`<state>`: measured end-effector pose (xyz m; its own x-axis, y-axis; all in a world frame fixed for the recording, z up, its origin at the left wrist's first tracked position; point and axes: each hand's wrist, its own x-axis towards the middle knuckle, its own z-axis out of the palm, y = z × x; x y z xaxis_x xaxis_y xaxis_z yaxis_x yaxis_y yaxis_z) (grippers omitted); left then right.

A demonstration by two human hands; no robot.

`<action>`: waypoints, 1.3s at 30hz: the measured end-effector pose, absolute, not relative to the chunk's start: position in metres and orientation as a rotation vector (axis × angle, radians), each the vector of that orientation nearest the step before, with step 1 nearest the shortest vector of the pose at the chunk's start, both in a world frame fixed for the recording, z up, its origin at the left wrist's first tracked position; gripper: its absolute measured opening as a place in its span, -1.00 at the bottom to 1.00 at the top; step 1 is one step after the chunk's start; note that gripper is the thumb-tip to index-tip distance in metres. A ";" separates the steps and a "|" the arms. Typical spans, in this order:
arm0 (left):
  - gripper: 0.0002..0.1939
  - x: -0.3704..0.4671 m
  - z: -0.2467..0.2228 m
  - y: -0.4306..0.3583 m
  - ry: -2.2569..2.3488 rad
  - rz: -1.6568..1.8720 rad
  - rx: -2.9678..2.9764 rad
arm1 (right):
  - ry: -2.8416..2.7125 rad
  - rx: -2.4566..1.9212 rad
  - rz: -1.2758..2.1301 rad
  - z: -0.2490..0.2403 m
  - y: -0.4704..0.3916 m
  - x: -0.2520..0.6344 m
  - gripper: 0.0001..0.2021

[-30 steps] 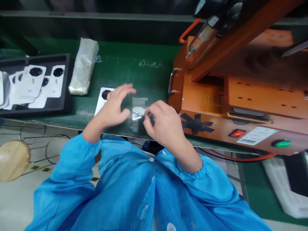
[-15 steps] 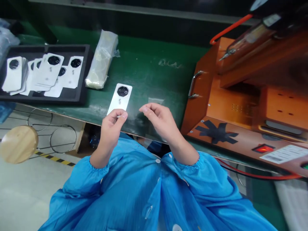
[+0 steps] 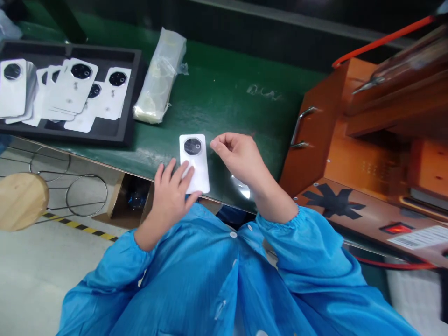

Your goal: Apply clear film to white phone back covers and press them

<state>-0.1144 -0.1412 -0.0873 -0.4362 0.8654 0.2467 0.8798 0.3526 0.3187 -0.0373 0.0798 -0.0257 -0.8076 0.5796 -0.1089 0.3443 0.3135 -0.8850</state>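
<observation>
Now the left hand (image 3: 171, 193) lies spread-fingered on the lower part of the panel (image 3: 200, 175), which has turned straighter on the bench (image 3: 213, 107), seemingly steadied; just beside it, the right hand (image 3: 245, 156) pinches thumb to forefinger, contents unclear.

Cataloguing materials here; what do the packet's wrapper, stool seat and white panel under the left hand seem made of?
Wrapper: likely plastic film; translucent, glossy, crinkled.
Stool seat: probably wood; smooth, tan, faintly streaked.
White panel: plastic or glass, unclear; smooth white, glossy dark patch.

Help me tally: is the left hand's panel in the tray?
Out: the panel lies on the green tabletop, apart from the black tray.
</observation>
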 end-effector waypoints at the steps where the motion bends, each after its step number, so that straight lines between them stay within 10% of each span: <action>1: -0.35 -0.103 -0.090 -0.143 -2.541 -0.635 -1.630 | -2.380 -0.858 1.496 -0.028 0.078 -0.042 -0.79; 39: -0.27 -0.090 -0.102 -0.146 -2.496 -0.776 -1.607 | -2.783 -1.036 0.995 -0.042 0.068 -0.070 -0.84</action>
<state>-0.0901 -0.1462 -0.1018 -0.4495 0.8326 0.3237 0.8694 0.3246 0.3725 -0.0702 0.0676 -0.0424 -0.7810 0.5911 -0.2015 0.5848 0.5792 -0.5680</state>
